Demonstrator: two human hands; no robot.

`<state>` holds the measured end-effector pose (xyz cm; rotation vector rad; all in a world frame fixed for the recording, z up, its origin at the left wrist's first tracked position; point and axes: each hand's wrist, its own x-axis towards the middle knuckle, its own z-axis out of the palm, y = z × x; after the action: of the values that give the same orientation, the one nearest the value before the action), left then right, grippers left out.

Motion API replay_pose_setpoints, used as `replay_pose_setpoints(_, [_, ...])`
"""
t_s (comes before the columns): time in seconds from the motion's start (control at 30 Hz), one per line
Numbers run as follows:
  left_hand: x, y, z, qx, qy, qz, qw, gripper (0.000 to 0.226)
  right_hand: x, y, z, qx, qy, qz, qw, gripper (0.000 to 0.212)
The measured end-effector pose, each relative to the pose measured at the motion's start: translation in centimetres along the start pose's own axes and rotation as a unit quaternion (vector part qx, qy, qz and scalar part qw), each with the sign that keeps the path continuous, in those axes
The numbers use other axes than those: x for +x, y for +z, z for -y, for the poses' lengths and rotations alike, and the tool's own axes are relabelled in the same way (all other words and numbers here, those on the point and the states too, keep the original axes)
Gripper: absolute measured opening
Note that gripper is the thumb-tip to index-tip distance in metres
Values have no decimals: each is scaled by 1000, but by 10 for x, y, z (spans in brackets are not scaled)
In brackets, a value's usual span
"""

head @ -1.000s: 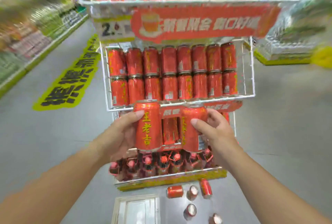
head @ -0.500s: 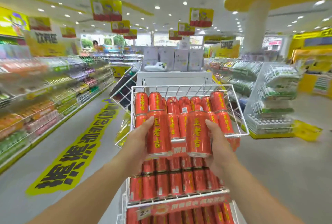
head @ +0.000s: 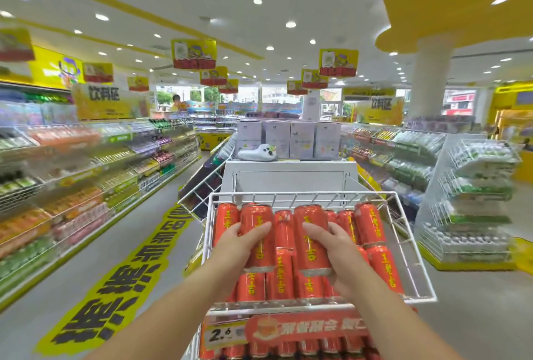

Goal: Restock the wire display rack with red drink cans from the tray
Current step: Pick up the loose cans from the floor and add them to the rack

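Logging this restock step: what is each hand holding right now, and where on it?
The left hand grips a tall red metal drink can around its side; the right hand grips a second red can likewise.

Left forearm [head: 173, 305] and right forearm [head: 392, 319] bare; left grip [head: 245, 244] and right grip [head: 336, 247] bare too.

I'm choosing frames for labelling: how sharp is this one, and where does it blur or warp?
Head view: left hand, right hand and held cans fairly sharp; side shelves motion-blurred; wide lens bows the edges; ceiling spotlights light evenly.
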<state>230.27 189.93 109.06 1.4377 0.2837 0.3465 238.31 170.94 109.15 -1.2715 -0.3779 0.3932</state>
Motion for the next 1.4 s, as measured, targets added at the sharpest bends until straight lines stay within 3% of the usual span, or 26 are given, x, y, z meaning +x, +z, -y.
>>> replay_pose_setpoints(0.07, [19, 9, 2, 17, 17, -7, 1000, 84, 27, -11, 1, -24, -21, 3, 1000, 55])
replay_pose_setpoints(0.2, [56, 23, 5, 59, 63, -47, 995, 34, 74, -29, -5, -60, -31, 7, 998, 38])
replay_pose_setpoints(0.27, [71, 28, 8, 100, 65, -95, 988, 49, 93, -36, -11, -77, -26, 3, 997, 31])
replay_pose_setpoints(0.37, [90, 32, 12, 154, 63, -161, 973, 87, 118, -42, -19, -77, -34, -13, 996, 43])
replay_pose_setpoints(0.43, [98, 32, 15, 183, 76, -176, 964, 86, 131, -42, -21, -69, -45, -27, 996, 46])
replay_pose_setpoints(0.5, [102, 36, 14, 235, 98, -190, 948, 67, 140, -42, -20, -68, -54, -32, 996, 34])
replay_pose_setpoints(0.57, [106, 40, 14, 293, 126, -198, 927, 44, 147, -43, -22, -64, -50, -34, 996, 36])
replay_pose_setpoints(0.6, [107, 41, 14, 320, 141, -202, 915, 36, 149, -43, -24, -69, -50, -35, 996, 48])
replay_pose_setpoints(0.67, [111, 40, 18, 370, 152, -209, 892, 40, 152, -43, -33, -73, -53, -41, 995, 76])
replay_pose_setpoints(0.7, [110, 42, 17, 402, 145, -215, 878, 44, 154, -44, -36, -69, -50, -44, 995, 79])
replay_pose_setpoints(0.8, [109, 42, 17, 545, 140, -244, 790, 61, 155, -47, -41, -66, -42, -43, 996, 48])
replay_pose_setpoints(0.87, [107, 43, 17, 589, 151, -235, 758, 65, 157, -50, -44, -81, -40, -40, 995, 29])
replay_pose_setpoints(1.03, [110, 45, 21, 652, 156, -235, 704, 70, 160, -47, -47, -123, -35, -38, 991, 43])
replay_pose_setpoints(1.4, [117, 51, 37, 741, 151, -233, 612, 84, 160, -49, -47, -174, -61, -77, 980, 20])
